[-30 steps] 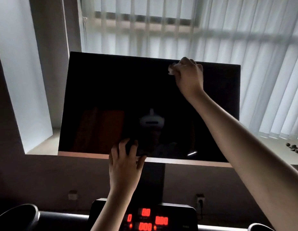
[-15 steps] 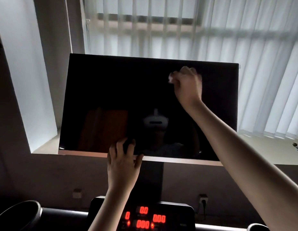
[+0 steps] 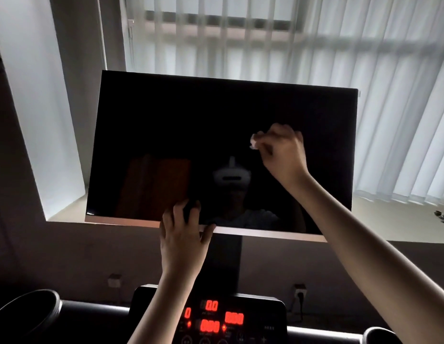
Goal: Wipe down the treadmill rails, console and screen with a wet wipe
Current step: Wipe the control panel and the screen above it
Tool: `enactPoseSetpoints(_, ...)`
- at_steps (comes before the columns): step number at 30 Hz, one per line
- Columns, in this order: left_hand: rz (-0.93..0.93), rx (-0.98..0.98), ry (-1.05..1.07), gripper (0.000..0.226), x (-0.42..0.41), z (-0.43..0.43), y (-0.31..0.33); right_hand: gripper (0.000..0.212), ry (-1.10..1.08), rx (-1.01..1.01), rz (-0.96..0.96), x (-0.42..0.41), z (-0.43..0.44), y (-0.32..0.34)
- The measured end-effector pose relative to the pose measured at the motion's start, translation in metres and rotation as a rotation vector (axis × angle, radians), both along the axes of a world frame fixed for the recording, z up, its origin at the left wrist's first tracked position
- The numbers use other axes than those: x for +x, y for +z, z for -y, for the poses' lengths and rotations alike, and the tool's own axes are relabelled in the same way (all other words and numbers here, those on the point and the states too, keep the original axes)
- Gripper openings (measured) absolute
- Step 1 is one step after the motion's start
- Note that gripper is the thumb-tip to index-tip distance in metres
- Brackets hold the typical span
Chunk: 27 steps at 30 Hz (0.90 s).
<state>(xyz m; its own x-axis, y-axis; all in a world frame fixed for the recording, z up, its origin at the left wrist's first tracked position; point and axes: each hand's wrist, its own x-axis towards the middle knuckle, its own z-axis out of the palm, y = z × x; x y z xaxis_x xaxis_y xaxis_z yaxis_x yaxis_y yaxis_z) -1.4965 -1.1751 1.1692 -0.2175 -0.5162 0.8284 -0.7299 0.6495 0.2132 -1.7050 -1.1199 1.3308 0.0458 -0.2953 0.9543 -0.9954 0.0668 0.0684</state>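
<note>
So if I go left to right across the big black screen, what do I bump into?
left hand resting on the screen's bottom edge → headset reflection → wipe → right hand gripping it

Black screen [image 3: 191,125], white wipe [image 3: 253,141], red console digits [image 3: 212,305], white blinds [image 3: 364,70].

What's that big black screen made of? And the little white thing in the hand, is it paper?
The screen looks like glossy glass or hard plastic: it reflects the room like a dark mirror. Its bottom strip looks like matte metal or painted plastic; I can't tell which. The wipe in the right hand looks like soft, thin cloth or paper, because it is crumpled into a wad.
</note>
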Motion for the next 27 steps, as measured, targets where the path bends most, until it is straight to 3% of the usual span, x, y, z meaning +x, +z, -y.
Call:
enactPoseSetpoints(2,0.002,0.003,0.001,0.053,0.0,0.0,0.0,0.015,0.037,0.01,-0.016,0.008,0.0,-0.012)
enactPoseSetpoints(6,0.006,-0.001,0.001,0.054,-0.001,0.0,0.0,0.017,0.142,0.185,-0.274,0.008,-0.007,-0.031)
enactPoseSetpoints(10,-0.013,-0.005,0.007,0.055,-0.001,-0.001,-0.001,0.014,-0.027,0.012,-0.069,0.001,-0.013,-0.025)
enactPoseSetpoints(11,-0.02,-0.01,0.005,0.055,-0.002,-0.001,-0.001,0.014,-0.002,0.021,-0.076,0.004,-0.013,-0.031)
enactPoseSetpoints(15,-0.019,-0.012,0.004,0.054,-0.002,0.0,-0.002,0.022,0.159,0.228,-0.393,0.008,-0.021,-0.061)
enactPoseSetpoints(20,-0.018,0.006,0.006,0.057,-0.002,-0.001,-0.003,0.022,-0.001,0.039,-0.175,0.002,-0.024,-0.058)
enactPoseSetpoints(25,-0.033,-0.028,0.014,0.058,-0.003,0.0,-0.004,0.021,0.157,0.294,-0.473,0.008,-0.031,-0.089)
enactPoseSetpoints(27,-0.037,-0.033,0.013,0.058,-0.004,-0.001,-0.004,0.021,0.099,0.184,-0.375,0.0,-0.033,-0.084)
